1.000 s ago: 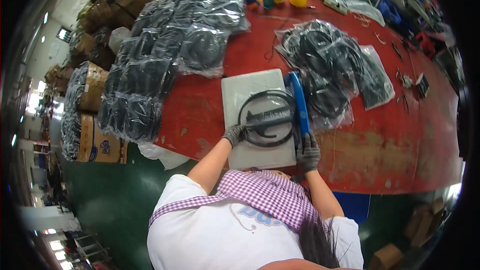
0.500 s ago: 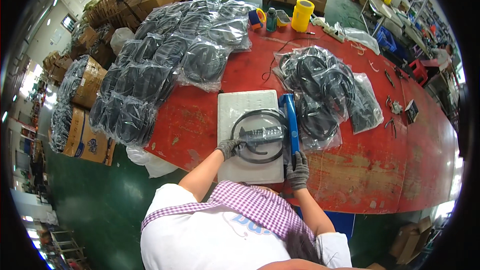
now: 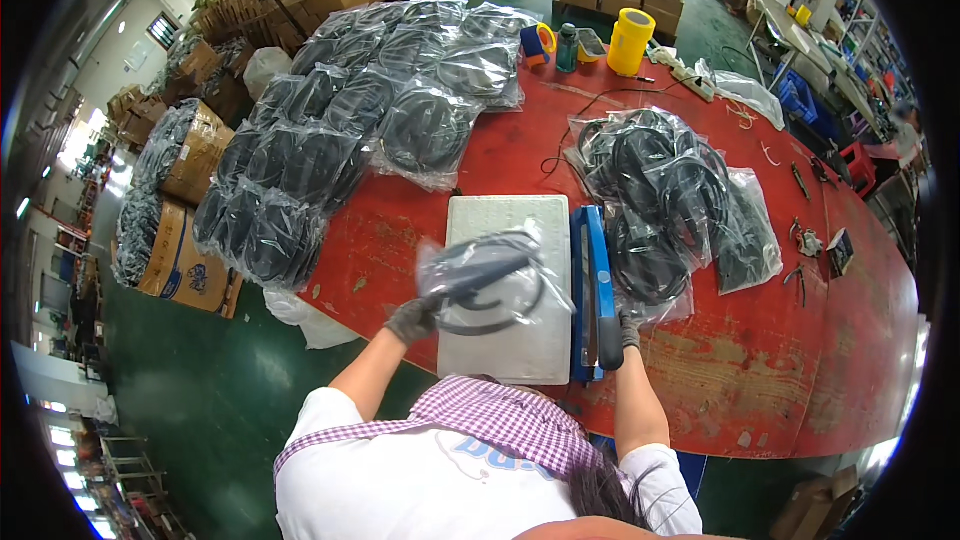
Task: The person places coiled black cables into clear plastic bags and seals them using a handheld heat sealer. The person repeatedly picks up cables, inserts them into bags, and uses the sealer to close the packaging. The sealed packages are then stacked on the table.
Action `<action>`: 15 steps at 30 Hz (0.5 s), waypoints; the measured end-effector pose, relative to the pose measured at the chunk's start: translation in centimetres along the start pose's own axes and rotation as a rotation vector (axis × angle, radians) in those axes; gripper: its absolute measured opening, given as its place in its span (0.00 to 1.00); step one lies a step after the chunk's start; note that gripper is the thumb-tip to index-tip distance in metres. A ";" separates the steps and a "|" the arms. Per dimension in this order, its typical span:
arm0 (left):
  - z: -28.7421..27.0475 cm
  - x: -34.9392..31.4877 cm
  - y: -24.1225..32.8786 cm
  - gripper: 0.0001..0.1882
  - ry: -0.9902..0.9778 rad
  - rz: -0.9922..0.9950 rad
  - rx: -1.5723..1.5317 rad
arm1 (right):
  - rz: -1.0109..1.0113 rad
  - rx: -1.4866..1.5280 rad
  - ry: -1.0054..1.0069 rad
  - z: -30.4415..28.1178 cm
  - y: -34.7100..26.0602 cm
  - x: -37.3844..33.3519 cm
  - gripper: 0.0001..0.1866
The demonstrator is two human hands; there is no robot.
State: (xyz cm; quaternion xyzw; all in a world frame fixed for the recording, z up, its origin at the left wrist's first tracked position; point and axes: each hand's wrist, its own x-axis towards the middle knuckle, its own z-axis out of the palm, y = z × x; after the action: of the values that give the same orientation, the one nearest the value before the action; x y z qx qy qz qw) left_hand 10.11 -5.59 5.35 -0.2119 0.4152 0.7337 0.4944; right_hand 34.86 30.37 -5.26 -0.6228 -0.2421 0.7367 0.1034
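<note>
Coiled black cable (image 3: 490,280) (blurred) in clear bag (image 3: 508,298), over white board (image 3: 505,362)

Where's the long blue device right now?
In the head view, the blue device sits just right of the white slab, left of the right-hand cable pile.

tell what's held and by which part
The left hand holds a bagged black coil by its left plastic edge; for the right hand, it cannot be told.

Blue letters (image 3: 488,457) stand on the white shirt (image 3: 390,475), partly hidden.
</note>
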 end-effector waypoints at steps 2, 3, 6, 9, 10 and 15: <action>0.2 -2.1 1.0 0.08 0.041 0.112 -0.180 | 0.040 0.171 -0.060 -4.4 1.5 7.3 0.21; -4.1 -2.9 1.4 0.08 0.024 0.150 -0.248 | 0.069 0.154 -0.074 -3.5 2.6 7.8 0.21; -12.2 -2.0 1.2 0.09 0.080 0.287 -0.416 | 0.081 0.110 -0.088 -2.1 2.7 7.3 0.22; -13.7 0.2 0.9 0.07 0.499 0.317 -0.591 | 0.020 -0.012 -0.056 -2.6 1.6 6.6 0.22; -16.0 1.0 0.5 0.07 0.513 0.295 -0.559 | -0.023 -0.106 -0.037 -2.4 1.3 6.1 0.22; -14.7 4.7 -1.7 0.05 0.503 0.197 -0.512 | -1.196 -1.551 0.330 -7.3 -2.8 5.7 0.24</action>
State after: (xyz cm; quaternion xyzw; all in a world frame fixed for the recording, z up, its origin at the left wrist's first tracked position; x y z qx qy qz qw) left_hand 8.23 -14.81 -7.02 -0.4614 0.3450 0.7828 0.2351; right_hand 40.38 37.06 -9.59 -0.3883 -0.9139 0.1054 0.0544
